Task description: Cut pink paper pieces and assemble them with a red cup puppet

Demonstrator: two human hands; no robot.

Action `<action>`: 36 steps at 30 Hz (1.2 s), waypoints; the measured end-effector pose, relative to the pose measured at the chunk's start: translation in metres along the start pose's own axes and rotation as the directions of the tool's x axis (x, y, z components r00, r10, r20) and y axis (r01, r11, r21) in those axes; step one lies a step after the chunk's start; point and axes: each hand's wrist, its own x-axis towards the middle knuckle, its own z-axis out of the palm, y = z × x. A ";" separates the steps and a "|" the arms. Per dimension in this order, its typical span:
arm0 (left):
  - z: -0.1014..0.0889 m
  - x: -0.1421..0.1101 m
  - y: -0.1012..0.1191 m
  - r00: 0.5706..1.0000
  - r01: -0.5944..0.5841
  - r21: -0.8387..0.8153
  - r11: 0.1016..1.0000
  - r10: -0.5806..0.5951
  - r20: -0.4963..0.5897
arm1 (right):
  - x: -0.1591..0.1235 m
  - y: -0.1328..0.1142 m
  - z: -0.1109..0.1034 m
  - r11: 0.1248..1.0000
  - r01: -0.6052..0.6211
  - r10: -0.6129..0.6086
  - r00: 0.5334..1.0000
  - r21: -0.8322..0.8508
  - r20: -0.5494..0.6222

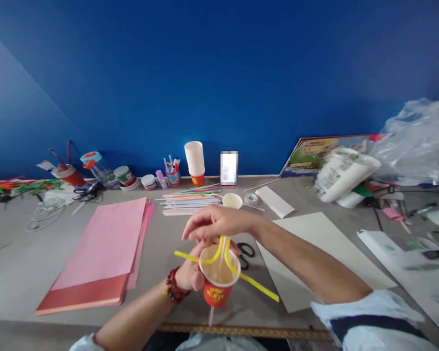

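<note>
My left hand (190, 273), with a red beaded bracelet at its wrist, is closed around a red paper cup (217, 292) with yellow lettering. A thin pale straw (221, 258) stands inside the cup, and a pale end shows below the base. Two yellow strips (259, 286), which look like pipe cleaners, poke out through opposite sides and bend up inside to the straw's top. Right above that top hovers my right hand (215, 222), its fingers loosely bent and apart, pointing left. Its thumb is partly hidden. Black-handled scissors (246, 251) lie behind the cup.
Pink and red paper sheets (102, 239) lie left, a white sheet (322, 253) right. Behind are straws (190, 202), a white cup (232, 200), a tape roll (250, 198) and stacked cups (195, 158). A plastic bag (417, 141) fills the far right.
</note>
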 end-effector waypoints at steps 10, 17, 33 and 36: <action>0.005 0.011 0.027 0.933 -0.306 0.101 0.947 0.319 -0.168 | -0.075 0.047 0.044 0.985 0.164 -0.163 0.812 -0.049 -0.560; 0.006 0.012 0.022 0.949 -0.269 0.092 0.959 0.280 -0.143 | -0.069 0.052 0.069 0.956 0.166 -0.287 0.695 -0.241 -0.659; 0.010 0.010 0.026 0.953 -0.277 -0.014 0.961 0.273 -0.130 | -0.058 0.046 0.072 0.946 0.294 -0.309 0.693 -0.135 -0.651; 0.009 0.009 0.026 0.946 -0.290 0.039 0.956 0.293 -0.140 | -0.060 0.046 0.072 0.952 0.248 -0.302 0.694 -0.177 -0.653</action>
